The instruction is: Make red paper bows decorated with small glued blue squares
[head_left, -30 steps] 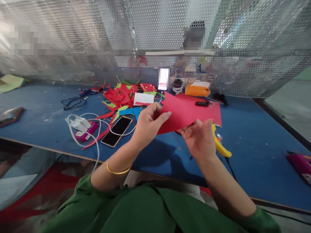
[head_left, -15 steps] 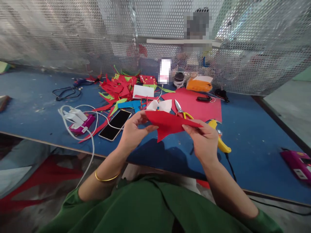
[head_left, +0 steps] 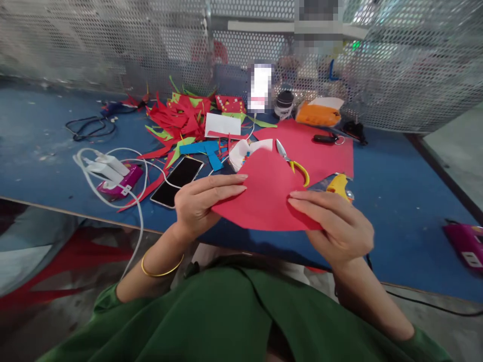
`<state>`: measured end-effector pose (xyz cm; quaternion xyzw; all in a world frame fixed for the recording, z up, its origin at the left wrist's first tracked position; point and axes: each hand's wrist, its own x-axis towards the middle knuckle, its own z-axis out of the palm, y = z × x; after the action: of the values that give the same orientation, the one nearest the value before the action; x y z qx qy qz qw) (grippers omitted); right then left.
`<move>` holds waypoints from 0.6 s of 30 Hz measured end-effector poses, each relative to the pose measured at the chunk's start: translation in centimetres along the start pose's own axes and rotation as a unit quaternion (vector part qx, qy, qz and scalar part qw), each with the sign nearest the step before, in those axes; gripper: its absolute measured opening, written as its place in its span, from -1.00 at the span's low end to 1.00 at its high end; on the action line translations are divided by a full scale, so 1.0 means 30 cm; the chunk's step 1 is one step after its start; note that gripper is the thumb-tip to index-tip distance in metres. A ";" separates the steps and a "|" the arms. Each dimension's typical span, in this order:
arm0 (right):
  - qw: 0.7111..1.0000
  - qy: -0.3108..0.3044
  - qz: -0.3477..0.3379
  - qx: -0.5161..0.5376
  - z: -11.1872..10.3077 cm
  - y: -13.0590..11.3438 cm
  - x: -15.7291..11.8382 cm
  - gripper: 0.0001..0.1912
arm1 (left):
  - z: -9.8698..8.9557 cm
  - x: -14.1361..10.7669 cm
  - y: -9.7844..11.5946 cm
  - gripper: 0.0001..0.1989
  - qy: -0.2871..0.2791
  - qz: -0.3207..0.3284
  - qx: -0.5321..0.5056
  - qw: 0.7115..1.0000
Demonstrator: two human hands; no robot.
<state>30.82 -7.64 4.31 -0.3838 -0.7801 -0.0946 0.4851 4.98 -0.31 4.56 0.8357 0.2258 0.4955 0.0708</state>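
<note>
While gripping a red sheet (head_left: 262, 196) by its two lower corners, holds it just below and right of the frame's center, with the left hand (head_left: 198, 202) clamped on its left corner and the right hand (head_left: 337, 226) on its right. Has it spread across the gap between both, above the bench (head_left: 407, 221), near yellow-handled scissors (head_left: 285, 155).

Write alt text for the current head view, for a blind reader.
A person's left hand and right hand hold a red piece by its sides over a blue table. Beyond it lie yellow-handled scissors, a red sheet and a heap of red and green scraps.
</note>
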 end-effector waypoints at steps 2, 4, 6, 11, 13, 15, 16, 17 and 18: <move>0.998 -0.056 0.034 -0.022 0.024 0.002 -0.059 -0.49 | 0.010 -0.059 -0.018 -0.70 -0.079 -0.012 0.039 0.996; 0.990 -0.114 0.083 -0.028 0.053 0.001 -0.125 -0.58 | 0.024 -0.123 -0.029 -0.71 -0.170 -0.025 0.080 0.982; 0.977 -0.172 0.121 -0.031 0.074 -0.002 -0.182 -0.63 | 0.038 -0.176 -0.031 -0.74 -0.219 -0.045 0.085 0.971; 0.954 -0.242 0.173 -0.044 0.077 -0.020 -0.233 -0.62 | 0.055 -0.216 -0.022 -0.81 -0.232 -0.091 0.039 0.968; 0.955 -0.234 0.169 -0.062 0.072 -0.033 -0.225 -0.67 | 0.055 -0.209 -0.019 -0.83 -0.234 -0.106 0.038 0.966; 0.959 -0.222 0.151 -0.091 0.071 -0.050 -0.212 -0.75 | 0.055 -0.202 -0.017 -0.84 -0.236 -0.107 0.040 0.965; 0.960 -0.218 0.142 -0.101 0.073 -0.058 -0.207 -0.80 | 0.054 -0.201 -0.017 -0.84 -0.239 -0.103 0.042 0.965; 0.960 -0.219 0.137 -0.107 0.075 -0.065 -0.204 -0.84 | 0.054 -0.201 -0.017 -0.83 -0.242 -0.098 0.042 0.964; 0.959 -0.223 0.136 -0.108 0.078 -0.071 -0.202 -0.87 | 0.054 -0.202 -0.017 -0.83 -0.246 -0.093 0.041 0.964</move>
<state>29.19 -10.97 -1.43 -0.5480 -0.7937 -0.0234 0.2632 3.74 -2.39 -1.23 0.9093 0.2983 0.2564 0.1359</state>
